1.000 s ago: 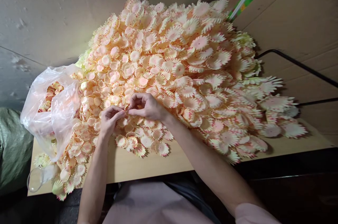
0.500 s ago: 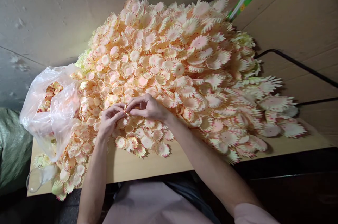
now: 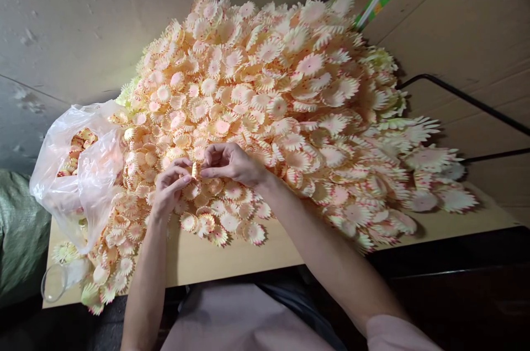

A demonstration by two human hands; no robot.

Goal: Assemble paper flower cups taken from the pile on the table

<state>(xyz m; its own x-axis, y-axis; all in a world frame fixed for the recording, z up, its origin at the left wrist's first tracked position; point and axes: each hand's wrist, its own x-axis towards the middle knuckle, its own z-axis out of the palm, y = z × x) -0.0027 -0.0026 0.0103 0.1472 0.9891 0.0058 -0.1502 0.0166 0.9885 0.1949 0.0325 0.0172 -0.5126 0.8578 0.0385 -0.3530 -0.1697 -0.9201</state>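
My left hand (image 3: 170, 185) pinches a small cream-coloured artificial flower petal piece (image 3: 194, 170) between thumb and fingertips. The piece stands on edge, its rim notched. Just to the right, my right hand (image 3: 232, 165) has its fingers curled and its thumb pointing at the piece, a narrow gap apart. Whether anything small sits in those right fingers cannot be made out. Beneath and behind both hands spreads a large heap of artificial flower petals (image 3: 240, 97), pale pink and cream with scalloped edges and red-tipped points.
At the left, a translucent plastic bag (image 3: 99, 174) holds more red-flecked pieces. A clear round container (image 3: 53, 283) lies at the corner of the wooden table (image 3: 236, 254). A green sack (image 3: 20, 235) stands at far left. A black metal bar (image 3: 467, 98) reaches in at right before cardboard (image 3: 455, 36).
My right fingers have drawn slightly back from the petal piece, which they touched before. It stays in my left hand, now turned edge-on. The view has shifted a little.
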